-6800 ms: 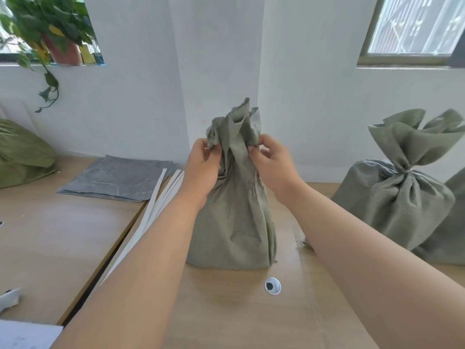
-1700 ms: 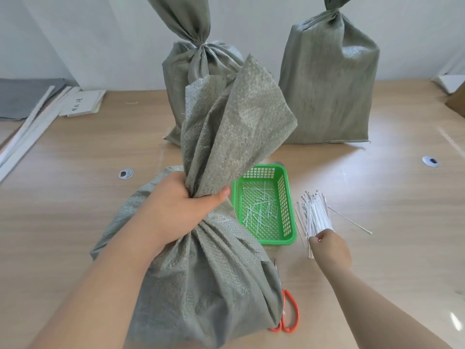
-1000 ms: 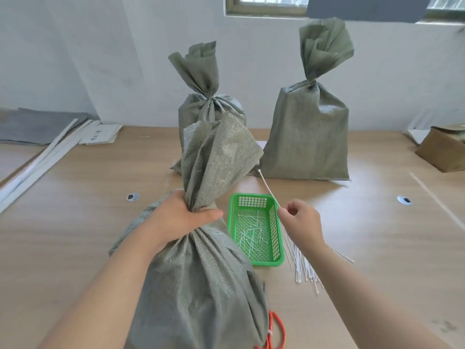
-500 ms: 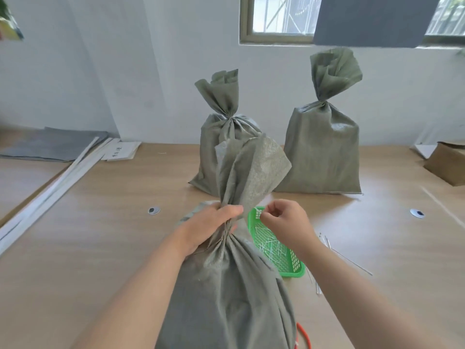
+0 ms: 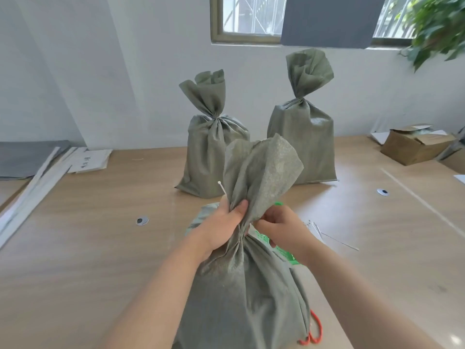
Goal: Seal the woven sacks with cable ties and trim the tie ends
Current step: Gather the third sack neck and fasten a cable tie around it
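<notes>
At the centre of the frame, the left hand (image 5: 221,229) has its grip closed round the gathered neck of the woven sack (image 5: 241,293), which stands on the bench (image 5: 75,248). A white cable tie (image 5: 222,188) pokes up just beside that hand's fingers. The right hand (image 5: 283,229) curls against the neck's other side (whether its grip holds anything, I cannot tell).

Single view. Head camera, wide-angle, worn by the person. Faces forward and somewhat down across the wooden surface (image 5: 75,260). Near field: both forearms enter from the lower edge, with the left hand (image 5: 221,227) and right hand (image 5: 284,229) close to the lens at centre, on the neck of the near sack (image 5: 246,298). Far field: white wall (image 5: 100,71) and window (image 5: 246,18) along the top edge.
</notes>
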Demonstrator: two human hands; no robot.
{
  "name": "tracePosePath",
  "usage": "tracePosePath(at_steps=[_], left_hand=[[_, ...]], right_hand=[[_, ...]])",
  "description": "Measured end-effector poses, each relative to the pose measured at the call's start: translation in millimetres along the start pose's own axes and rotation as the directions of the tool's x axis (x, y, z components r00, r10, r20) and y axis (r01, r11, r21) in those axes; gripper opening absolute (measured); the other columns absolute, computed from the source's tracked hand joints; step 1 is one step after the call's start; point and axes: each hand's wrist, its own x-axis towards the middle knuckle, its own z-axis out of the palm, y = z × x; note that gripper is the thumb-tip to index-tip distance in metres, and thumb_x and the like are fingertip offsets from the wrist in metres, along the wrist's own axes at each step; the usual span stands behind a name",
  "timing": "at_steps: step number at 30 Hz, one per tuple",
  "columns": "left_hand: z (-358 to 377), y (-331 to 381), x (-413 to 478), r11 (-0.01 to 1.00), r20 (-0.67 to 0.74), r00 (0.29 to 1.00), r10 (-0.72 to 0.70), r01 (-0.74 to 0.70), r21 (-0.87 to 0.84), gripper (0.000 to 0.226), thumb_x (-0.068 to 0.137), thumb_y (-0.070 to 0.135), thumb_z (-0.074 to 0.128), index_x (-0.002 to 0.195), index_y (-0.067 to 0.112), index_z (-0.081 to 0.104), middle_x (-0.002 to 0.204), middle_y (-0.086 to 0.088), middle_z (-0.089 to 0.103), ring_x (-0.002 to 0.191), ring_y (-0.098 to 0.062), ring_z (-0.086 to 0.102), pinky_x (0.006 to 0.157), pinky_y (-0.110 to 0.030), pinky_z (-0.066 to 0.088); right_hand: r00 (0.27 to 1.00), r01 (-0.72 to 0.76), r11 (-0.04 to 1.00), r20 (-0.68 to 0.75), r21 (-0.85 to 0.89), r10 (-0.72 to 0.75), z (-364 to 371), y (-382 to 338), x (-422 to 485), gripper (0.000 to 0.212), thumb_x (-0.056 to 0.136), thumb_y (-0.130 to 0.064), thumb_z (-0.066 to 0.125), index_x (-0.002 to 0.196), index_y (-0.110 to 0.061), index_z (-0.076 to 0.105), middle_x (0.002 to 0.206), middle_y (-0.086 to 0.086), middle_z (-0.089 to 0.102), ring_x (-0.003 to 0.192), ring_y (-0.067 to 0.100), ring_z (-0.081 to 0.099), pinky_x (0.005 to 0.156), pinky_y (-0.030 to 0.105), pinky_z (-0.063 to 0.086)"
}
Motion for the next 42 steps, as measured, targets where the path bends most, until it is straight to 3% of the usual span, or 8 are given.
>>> tracePosePath(at_steps=[3,11,16,20,23,29,37,42], left_hand=[[3.3,-3.1,2.2,0.999,-0.052,0.997,0.051,-0.052,-0.007,0.031,0.099,0.041,0.056,0.128,0.028,0.051,0.106,-0.005,0.071,0.084,-0.017,0.068,0.082,-0.037,0.055],[11.1,-3.5,3.0,0.991,-0.196,0.974,0.112,-0.096,0.088,0.021,0.095,0.039,0.065,0.11,0.024,0.064,0.078,0.007,0.074,0.067,-0.013,0.068,0.07,-0.034,0.053],[16.7,0.8,-2.5,0.994,-0.207,0.973,0.106,-0.096,0.056,0.019,0.097,0.031,0.064,0.105,0.013,0.064,0.064,0.0,0.068,0.062,-0.017,0.064,0.061,-0.029,0.053],[12.5,-2.8,-1.2,0.996,-0.22,0.973,0.066,-0.051,0.072,0.039,0.089,0.041,0.073,0.12,0.022,0.058,0.086,-0.002,0.073,0.069,-0.015,0.07,0.067,-0.032,0.056],[10.1,-6.1,0.0,0.998,-0.234,0.971,0.051,-0.04,0.053,0.048,0.084,0.046,0.076,0.123,0.028,0.055,0.104,-0.004,0.073,0.074,-0.015,0.072,0.069,-0.034,0.056],[15.8,-0.2,-5.8,0.997,-0.209,0.975,0.073,-0.063,0.053,0.025,0.094,0.034,0.068,0.112,0.017,0.063,0.071,0.013,0.071,0.069,-0.007,0.068,0.065,-0.022,0.052],[7.4,-3.4,-9.9,0.989,-0.11,0.989,0.099,-0.085,0.124,0.051,0.071,0.005,0.089,0.117,0.011,0.068,0.106,-0.003,0.078,0.102,-0.017,0.073,0.088,-0.032,0.059],[4.4,-7.8,-8.8,0.977,-0.116,0.989,0.096,-0.071,0.203,0.047,0.07,0.004,0.089,0.113,0.011,0.07,0.104,-0.002,0.078,0.101,-0.015,0.073,0.089,-0.032,0.058]], right_hand=[[1.0,-0.001,0.999,-0.019,0.042,0.002,7.0,-2.2,-3.6,0.019,0.084,0.0,0.055,0.081,-0.011,0.071,0.053,-0.014,0.055,0.047,0.004,0.045,0.047,0.026,0.044],[0.998,0.034,0.986,0.045,0.163,-0.042,3.0,1.8,-1.6,0.024,0.08,0.007,0.056,0.077,-0.007,0.075,0.069,0.011,0.067,0.056,0.019,0.047,0.047,0.027,0.043],[0.998,0.035,0.985,0.042,0.17,-0.043,0.4,3.8,4.1,0.027,0.083,0.008,0.056,0.076,-0.014,0.07,0.063,-0.001,0.065,0.048,0.011,0.046,0.049,0.026,0.046],[1.0,0.008,0.999,-0.013,0.032,-0.008,-4.8,15.0,19.6,0.012,0.084,0.002,0.053,0.083,-0.008,0.06,0.061,0.0,0.054,0.046,0.011,0.048,0.05,0.028,0.047],[0.998,-0.054,0.994,0.045,0.093,0.05,-9.4,25.6,27.2,0.015,0.088,0.001,0.05,0.096,-0.003,0.062,0.066,0.002,0.051,0.052,0.015,0.049,0.057,0.03,0.049],[0.959,-0.209,0.819,0.278,0.534,0.063,-7.5,26.1,24.9,0.023,0.098,0.011,0.043,0.093,-0.001,0.061,0.064,0.002,0.051,0.053,0.012,0.045,0.057,0.027,0.046],[0.951,-0.281,0.699,0.287,0.658,0.112,1.1,25.6,25.3,0.021,0.091,0.013,0.053,0.092,0.002,0.071,0.082,0.014,0.067,0.063,0.017,0.054,0.058,0.027,0.046],[0.951,-0.309,0.677,0.2,0.668,0.237,7.8,30.4,33.4,0.015,0.09,0.003,0.058,0.098,-0.001,0.07,0.095,0.023,0.064,0.078,0.026,0.057,0.08,0.041,0.05]])
